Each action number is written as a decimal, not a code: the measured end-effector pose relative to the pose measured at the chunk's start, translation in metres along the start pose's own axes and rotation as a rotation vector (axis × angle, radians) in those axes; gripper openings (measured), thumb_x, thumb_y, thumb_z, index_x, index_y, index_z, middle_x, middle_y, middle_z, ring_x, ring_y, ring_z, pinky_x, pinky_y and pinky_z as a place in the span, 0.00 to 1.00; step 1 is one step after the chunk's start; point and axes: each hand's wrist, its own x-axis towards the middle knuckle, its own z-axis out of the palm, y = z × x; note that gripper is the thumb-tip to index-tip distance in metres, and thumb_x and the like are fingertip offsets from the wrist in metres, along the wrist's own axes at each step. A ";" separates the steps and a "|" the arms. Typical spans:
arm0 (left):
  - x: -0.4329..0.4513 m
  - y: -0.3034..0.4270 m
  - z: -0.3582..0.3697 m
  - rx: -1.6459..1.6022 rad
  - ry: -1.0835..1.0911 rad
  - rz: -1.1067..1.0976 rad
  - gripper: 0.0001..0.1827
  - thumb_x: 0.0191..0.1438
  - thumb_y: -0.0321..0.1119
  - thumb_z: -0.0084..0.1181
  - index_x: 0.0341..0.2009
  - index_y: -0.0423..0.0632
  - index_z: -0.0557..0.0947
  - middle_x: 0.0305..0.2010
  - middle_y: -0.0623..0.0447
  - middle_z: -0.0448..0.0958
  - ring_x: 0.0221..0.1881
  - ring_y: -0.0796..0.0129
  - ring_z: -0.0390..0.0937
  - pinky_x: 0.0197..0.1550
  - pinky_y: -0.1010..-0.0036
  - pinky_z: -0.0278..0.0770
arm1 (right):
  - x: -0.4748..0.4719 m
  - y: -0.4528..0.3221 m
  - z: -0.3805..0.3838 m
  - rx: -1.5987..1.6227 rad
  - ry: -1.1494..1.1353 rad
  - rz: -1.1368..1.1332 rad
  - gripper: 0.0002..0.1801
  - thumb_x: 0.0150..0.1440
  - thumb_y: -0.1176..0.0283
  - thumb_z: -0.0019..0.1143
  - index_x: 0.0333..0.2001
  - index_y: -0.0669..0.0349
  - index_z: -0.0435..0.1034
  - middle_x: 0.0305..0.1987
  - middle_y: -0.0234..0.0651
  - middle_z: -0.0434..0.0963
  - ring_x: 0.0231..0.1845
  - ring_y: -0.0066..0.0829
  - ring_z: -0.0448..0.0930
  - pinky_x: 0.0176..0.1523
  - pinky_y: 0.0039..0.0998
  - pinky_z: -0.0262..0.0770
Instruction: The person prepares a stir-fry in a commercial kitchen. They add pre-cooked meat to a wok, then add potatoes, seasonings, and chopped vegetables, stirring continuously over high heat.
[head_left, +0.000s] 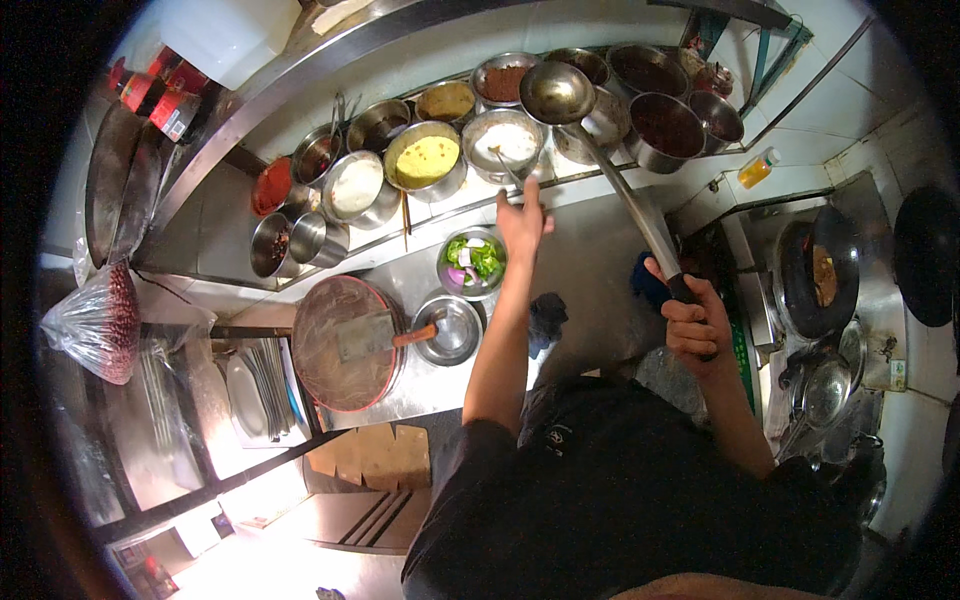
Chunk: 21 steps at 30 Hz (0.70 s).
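My right hand (697, 322) grips the black handle of a long steel ladle (630, 191). The ladle's round bowl hangs over the row of seasoning pots at the back. My left hand (523, 225) reaches towards a steel pot of white powder (486, 135), fingers spread. A spoon (507, 163) stands in that powder, its handle end right at my left fingertips; whether they touch is unclear. Below and left of this hand sits a steel bowl of cut green peppers and onion (472, 262). An empty steel bowl (459, 339) is beside it.
A cleaver (367, 336) lies on a round chopping block (319, 319), its handle over the empty bowl. Yellow seasoning (427, 160) fills another pot. On the right are a wok (799, 277) holding food and a mesh strainer (826, 388). Dark cloth (547, 319) lies on the steel counter.
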 end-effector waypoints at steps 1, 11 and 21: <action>0.024 0.007 0.015 0.016 0.051 0.035 0.42 0.66 0.46 0.62 0.67 0.20 0.63 0.24 0.44 0.80 0.15 0.64 0.78 0.21 0.67 0.78 | 0.004 0.002 0.000 -0.033 -0.001 -0.009 0.34 0.79 0.57 0.27 0.83 0.50 0.35 0.27 0.32 0.63 0.14 0.16 0.65 0.14 0.25 0.67; 0.109 -0.011 0.011 0.616 0.396 0.351 0.14 0.56 0.33 0.58 0.31 0.31 0.84 0.33 0.25 0.82 0.38 0.28 0.82 0.44 0.46 0.80 | 0.010 0.018 -0.008 -0.315 0.156 -0.136 0.31 0.80 0.59 0.28 0.81 0.53 0.42 0.26 0.28 0.63 0.13 0.13 0.62 0.12 0.22 0.64; 0.078 0.012 -0.011 0.225 0.231 0.168 0.13 0.59 0.30 0.54 0.30 0.31 0.82 0.25 0.39 0.82 0.27 0.56 0.77 0.37 0.59 0.76 | 0.055 0.019 -0.011 -0.828 0.507 -0.247 0.28 0.78 0.57 0.41 0.77 0.48 0.55 0.26 0.22 0.65 0.14 0.12 0.60 0.15 0.19 0.59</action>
